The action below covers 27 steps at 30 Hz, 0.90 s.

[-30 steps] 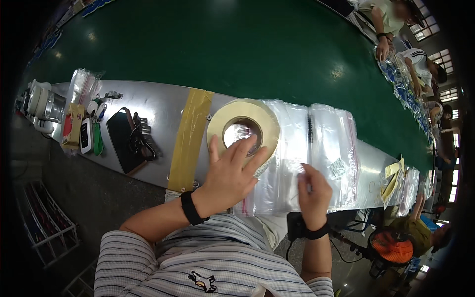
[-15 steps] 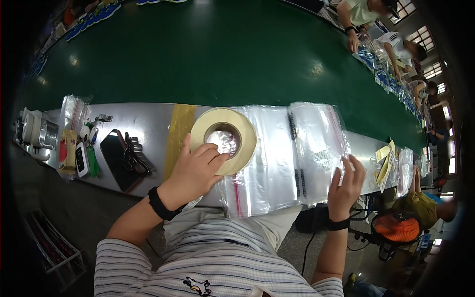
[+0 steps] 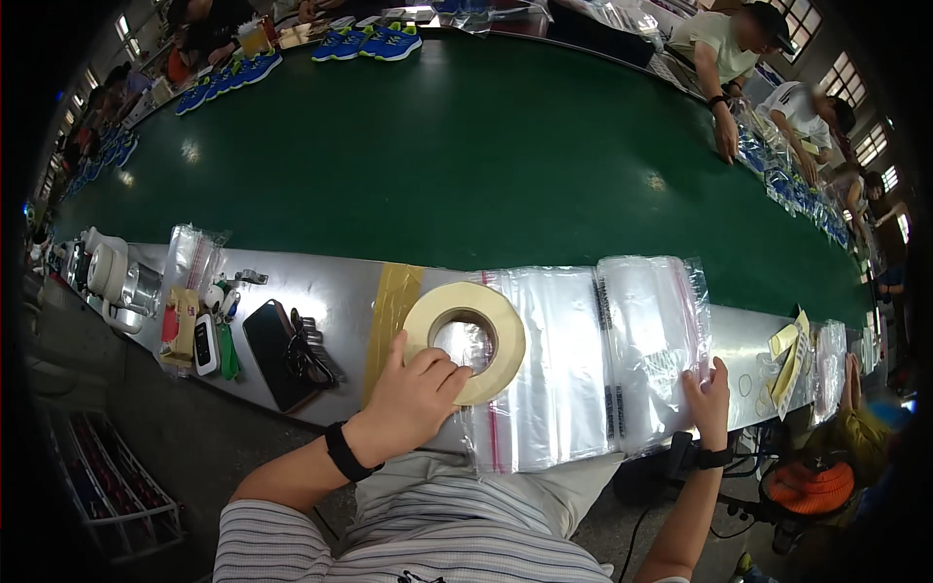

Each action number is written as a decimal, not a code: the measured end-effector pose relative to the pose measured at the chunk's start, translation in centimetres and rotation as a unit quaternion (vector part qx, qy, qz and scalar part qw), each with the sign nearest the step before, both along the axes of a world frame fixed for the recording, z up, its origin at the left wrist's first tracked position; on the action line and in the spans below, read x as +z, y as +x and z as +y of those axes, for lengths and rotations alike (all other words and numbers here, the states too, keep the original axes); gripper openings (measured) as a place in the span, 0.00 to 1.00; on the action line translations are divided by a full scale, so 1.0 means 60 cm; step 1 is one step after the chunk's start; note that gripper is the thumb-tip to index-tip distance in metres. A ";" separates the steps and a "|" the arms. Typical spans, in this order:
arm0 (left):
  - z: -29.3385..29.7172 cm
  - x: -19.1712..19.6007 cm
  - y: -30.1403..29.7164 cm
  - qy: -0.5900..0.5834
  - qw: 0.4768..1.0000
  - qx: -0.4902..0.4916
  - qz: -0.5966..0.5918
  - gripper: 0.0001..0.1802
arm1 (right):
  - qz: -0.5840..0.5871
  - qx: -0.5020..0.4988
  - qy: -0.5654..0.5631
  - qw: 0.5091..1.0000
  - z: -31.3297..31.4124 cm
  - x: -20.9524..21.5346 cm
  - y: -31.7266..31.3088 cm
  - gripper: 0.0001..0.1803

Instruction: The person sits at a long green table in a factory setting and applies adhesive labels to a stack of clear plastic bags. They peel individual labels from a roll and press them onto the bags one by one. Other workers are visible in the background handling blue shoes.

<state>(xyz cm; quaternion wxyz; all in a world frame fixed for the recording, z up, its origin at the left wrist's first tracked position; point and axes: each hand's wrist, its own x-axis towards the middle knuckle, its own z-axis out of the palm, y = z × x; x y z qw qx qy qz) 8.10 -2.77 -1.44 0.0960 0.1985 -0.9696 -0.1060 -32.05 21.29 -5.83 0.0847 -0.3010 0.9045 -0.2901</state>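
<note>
A big cream tape roll [image 3: 465,341] is lying flat on a stack of clear plastic bags [image 3: 544,369] on the steel ledge [image 3: 321,291] in front of the green conveyor belt [image 3: 466,155], and it's pinned by the left hand [image 3: 413,398], fingers curled over the near rim w/ the thumb pointing up along the left side, so it's held down rather than lifted. The right hand [image 3: 708,398] is laid on the near edge of a second bag stack [image 3: 646,340] further right, fingers fairly straight and together, pressed flat; whether a bag is actually pinched can't be told from this angle. Risk-wise, imo: the bags are slick and the stacks overhang the near edge of the ledge, so if the roll gets dragged sideways the top sheets could be pulled along w/ it and the pile fanned out or dumped off the edge. Same on the right, one bag tugged and several might be slid off at once. Just left of the roll a yellowish strip [image 3: 394,311] is laid across the ledge, and a black phone [image 3: 274,355] w/ glasses is parked near that, so stuff there could be knocked if the roll is shoved left. Other people's hands are well apart, across the belt, so no clash is expected there.
</note>
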 end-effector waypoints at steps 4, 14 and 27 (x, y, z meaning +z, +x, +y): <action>0.003 0.022 0.009 -0.045 0.999 0.013 0.006 0.25 | 0.134 -0.002 0.102 0.986 -0.009 0.012 0.003 0.40; -0.035 0.009 0.094 -0.006 0.995 0.088 -0.041 0.26 | 0.130 0.019 0.102 0.986 -0.025 0.019 0.005 0.28; -0.038 -0.006 0.082 0.001 0.999 0.040 -0.018 0.24 | -0.015 -0.101 0.148 0.984 -0.018 0.064 0.050 0.40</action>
